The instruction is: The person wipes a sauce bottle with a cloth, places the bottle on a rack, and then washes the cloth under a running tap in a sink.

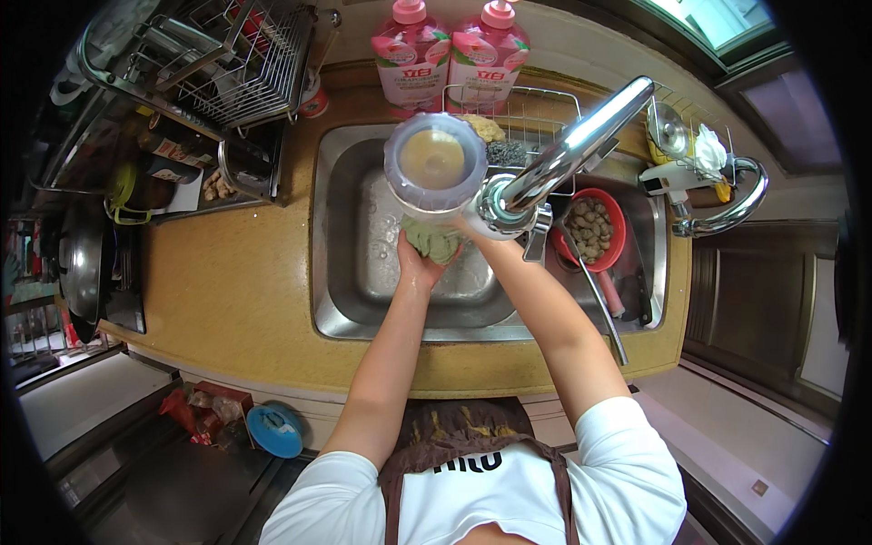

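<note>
Both arms reach over the large basin of a stainless steel sink. My left hand holds a crumpled green cloth beneath a filter-like faucet attachment with a translucent rim. My right hand is mostly hidden behind the chrome faucet and its base; its fingers cannot be made out. Some wet shine shows on the left wrist and on the basin floor. Right of the hands, a red plastic strainer bowl with small shellfish-like pieces sits in the smaller basin.
A long metal utensil leans across the small basin's front edge, near a knife. Two pink soap bottles stand behind the sink, beside a wire rack with scrubbers. A metal dish rack stands back left; a wok is far left.
</note>
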`<state>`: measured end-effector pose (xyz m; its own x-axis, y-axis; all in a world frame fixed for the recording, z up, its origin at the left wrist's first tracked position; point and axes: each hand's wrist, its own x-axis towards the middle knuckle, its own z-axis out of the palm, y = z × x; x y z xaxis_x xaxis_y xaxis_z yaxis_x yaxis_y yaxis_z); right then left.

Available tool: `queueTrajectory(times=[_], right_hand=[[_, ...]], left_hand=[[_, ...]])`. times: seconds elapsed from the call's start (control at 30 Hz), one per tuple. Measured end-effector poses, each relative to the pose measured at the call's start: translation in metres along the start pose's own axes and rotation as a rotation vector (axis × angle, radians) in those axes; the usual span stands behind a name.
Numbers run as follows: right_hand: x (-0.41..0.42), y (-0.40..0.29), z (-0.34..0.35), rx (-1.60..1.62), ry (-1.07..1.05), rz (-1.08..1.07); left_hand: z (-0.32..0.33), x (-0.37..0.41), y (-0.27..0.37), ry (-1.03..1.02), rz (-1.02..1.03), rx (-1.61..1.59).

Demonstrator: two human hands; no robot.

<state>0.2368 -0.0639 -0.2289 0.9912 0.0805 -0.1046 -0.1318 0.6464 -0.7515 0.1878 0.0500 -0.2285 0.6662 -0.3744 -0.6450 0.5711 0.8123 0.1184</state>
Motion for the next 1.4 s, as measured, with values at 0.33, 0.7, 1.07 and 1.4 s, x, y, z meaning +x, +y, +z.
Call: queueTrajectory(times=[0.33, 0.7, 1.07, 1.4], right_hand=[[-0.065, -0.040, 0.033, -0.580, 0.185, 0.004], [-0.040, 0.010, 0.013, -1.200, 0.070, -0.149], [-0.074, -0.037, 0.051, -1.491, -0.124, -0.751], [-0.040, 0.044, -0.014, -1.526, 0.333, -0.398]], left_hand=[[0.017, 0.009, -0.005, -0.297, 0.047, -0.071], [0.016, 0.013, -0.011, -0.308, 0.104, -0.044], [0.032, 0.012, 0.001, -0.221, -0.176, 0.086], [0.006, 0.035, -0.020, 0.077, 0.564, 1.152]])
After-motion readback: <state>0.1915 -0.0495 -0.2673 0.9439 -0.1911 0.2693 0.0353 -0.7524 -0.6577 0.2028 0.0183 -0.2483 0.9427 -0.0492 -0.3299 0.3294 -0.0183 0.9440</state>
